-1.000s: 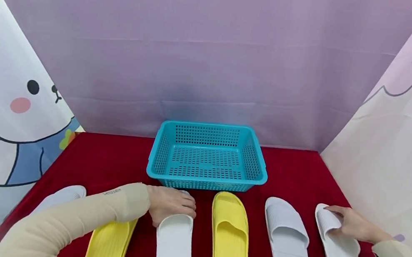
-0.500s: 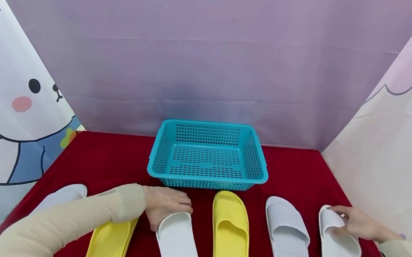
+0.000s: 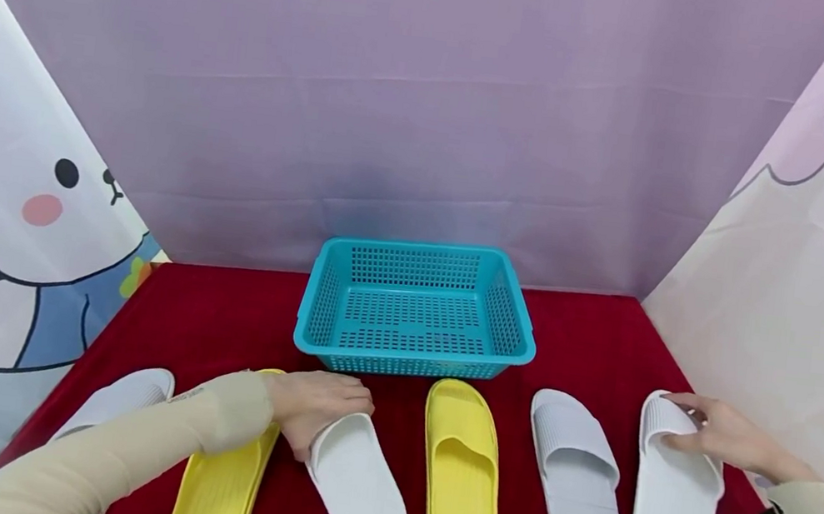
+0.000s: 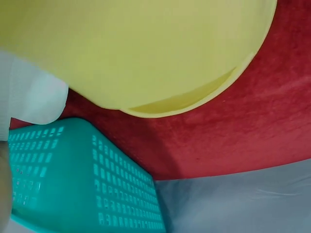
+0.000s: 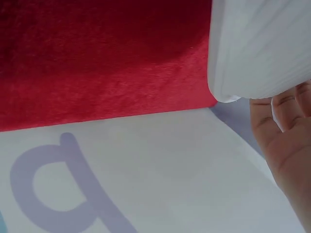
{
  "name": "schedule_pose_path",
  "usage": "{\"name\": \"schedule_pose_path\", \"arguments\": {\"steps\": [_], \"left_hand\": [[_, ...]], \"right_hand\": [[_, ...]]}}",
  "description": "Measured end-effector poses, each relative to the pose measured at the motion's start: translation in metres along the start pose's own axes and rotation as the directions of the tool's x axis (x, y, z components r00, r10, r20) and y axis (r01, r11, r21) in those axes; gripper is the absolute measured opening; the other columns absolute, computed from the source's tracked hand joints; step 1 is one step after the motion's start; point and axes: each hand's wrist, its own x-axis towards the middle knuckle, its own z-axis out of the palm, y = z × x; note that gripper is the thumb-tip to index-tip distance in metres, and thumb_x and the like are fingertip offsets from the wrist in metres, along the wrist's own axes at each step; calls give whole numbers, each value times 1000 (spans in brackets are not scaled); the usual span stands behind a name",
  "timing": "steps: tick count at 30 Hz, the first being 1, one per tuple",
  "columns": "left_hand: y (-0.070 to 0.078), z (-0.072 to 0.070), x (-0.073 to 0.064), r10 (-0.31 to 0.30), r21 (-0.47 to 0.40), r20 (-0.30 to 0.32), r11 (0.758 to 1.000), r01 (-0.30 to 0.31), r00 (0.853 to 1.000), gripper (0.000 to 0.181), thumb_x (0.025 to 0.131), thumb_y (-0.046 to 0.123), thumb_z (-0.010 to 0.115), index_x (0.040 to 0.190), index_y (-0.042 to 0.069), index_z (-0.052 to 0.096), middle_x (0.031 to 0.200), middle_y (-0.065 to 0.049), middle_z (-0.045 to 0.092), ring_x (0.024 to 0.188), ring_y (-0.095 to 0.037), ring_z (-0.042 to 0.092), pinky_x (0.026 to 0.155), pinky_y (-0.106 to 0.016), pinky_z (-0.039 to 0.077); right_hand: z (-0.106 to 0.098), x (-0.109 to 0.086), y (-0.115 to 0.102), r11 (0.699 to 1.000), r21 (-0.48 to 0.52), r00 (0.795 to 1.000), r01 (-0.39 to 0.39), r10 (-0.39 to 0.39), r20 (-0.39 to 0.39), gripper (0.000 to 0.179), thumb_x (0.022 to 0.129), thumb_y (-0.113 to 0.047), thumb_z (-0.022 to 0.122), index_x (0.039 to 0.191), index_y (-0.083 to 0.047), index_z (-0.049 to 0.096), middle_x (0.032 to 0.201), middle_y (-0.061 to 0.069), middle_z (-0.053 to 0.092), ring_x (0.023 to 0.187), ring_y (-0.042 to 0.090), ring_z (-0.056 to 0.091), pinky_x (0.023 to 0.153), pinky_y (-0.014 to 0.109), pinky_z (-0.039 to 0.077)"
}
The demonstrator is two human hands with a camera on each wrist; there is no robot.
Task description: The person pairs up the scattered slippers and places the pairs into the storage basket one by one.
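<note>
In the head view my left hand [image 3: 321, 407] grips the strap end of a white slipper [image 3: 361, 486], which lies slanted with its heel toward the lower right. The fingers cover that slipper's toe. Over at the right, my right hand [image 3: 721, 436] holds another white slipper [image 3: 676, 502] by its strap, thumb at the opening and fingers at the toe. The right wrist view shows the fingers [image 5: 286, 109] against the ribbed white strap [image 5: 267, 48]. A yellow slipper [image 4: 160, 53] fills much of the left wrist view.
A blue-green basket [image 3: 412, 359] stands at the back of the red cloth [image 3: 241, 306]. Between the hands lie a yellow slipper [image 3: 461, 488] and a pale grey slipper [image 3: 577, 484]. Under the left arm are a yellow slipper [image 3: 218, 488] and a pale slipper [image 3: 118, 398].
The left hand has shifted slightly left, and its white slipper has swung its heel to the right. The right hand's slipper has turned, its heel moving left, and has risen a little.
</note>
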Motion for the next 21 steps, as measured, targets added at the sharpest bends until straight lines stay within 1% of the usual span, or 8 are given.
{"name": "schedule_pose_path", "arguments": {"steps": [3,8,12,14,18,21], "left_hand": [[1,-1,-4,-24,-25,7,999,24,1000,96,53,47,81,132,15,37,129,5,45,118,-11,41,102,-28,38],[2,5,-6,-63,-32,55,997,65,996,105,53,44,82,139,14,29,137,4,40,126,-13,37,105,-31,36],[1,11,-5,-60,-23,76,998,62,995,110,52,46,81,141,13,25,139,4,38,128,-13,35,107,-32,33],[0,13,-5,-55,-8,76,998,55,996,113,52,48,81,142,12,24,140,3,37,129,-14,34,108,-32,32],[-1,13,-5,-45,31,74,999,43,996,117,50,52,81,143,11,23,141,2,35,131,-14,32,109,-31,30],[-1,14,-5,-32,64,66,998,28,997,115,52,52,80,142,9,24,140,1,36,130,-14,33,109,-30,29]], "right_hand": [[-3,0,-5,1000,12,1000,-5,5,-5,67,78,-30,69,128,7,44,105,18,57,77,12,54,56,25,51],[-2,0,-10,1000,19,1000,-8,8,-11,68,78,-31,69,130,6,43,104,17,56,75,11,54,56,26,51],[-1,0,-10,1000,21,1000,-10,10,-14,68,78,-31,69,130,5,44,104,17,57,75,11,54,55,26,51],[0,-1,-9,1000,13,1000,-4,4,-20,67,78,-31,69,129,6,44,103,17,57,76,12,54,55,26,51],[0,-1,-9,999,24,999,-21,22,-24,68,77,-30,69,129,7,44,103,18,57,77,16,55,54,26,51],[0,-2,-9,999,33,999,-31,31,-20,69,78,-29,69,129,9,42,103,19,56,79,19,54,55,26,51]]}}
